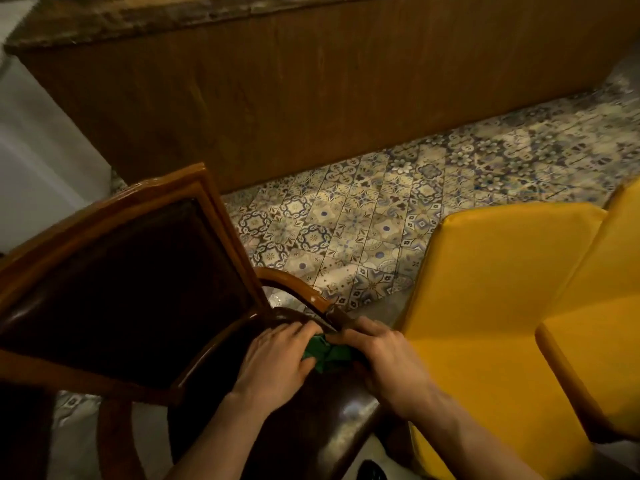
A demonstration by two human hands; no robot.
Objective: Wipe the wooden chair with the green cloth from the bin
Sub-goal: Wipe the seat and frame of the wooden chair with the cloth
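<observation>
The wooden chair [207,192] fills the lower left, with a glossy brown frame, dark padded back and dark seat. Its curved armrest [294,284] runs toward my hands. The green cloth [327,355] is bunched on the seat's corner by the armrest, mostly hidden under my fingers. My left hand [277,362] presses on the cloth from the left. My right hand [384,355] grips the cloth from the right, fingers curled against the armrest's end. The bin is out of sight.
A yellow padded chair [491,306] stands close on the right, with a second one [609,341] beyond it. A brown wooden counter front [311,98] closes the far side. Patterned floor tiles [346,230] lie between. A white wall [41,150] is at left.
</observation>
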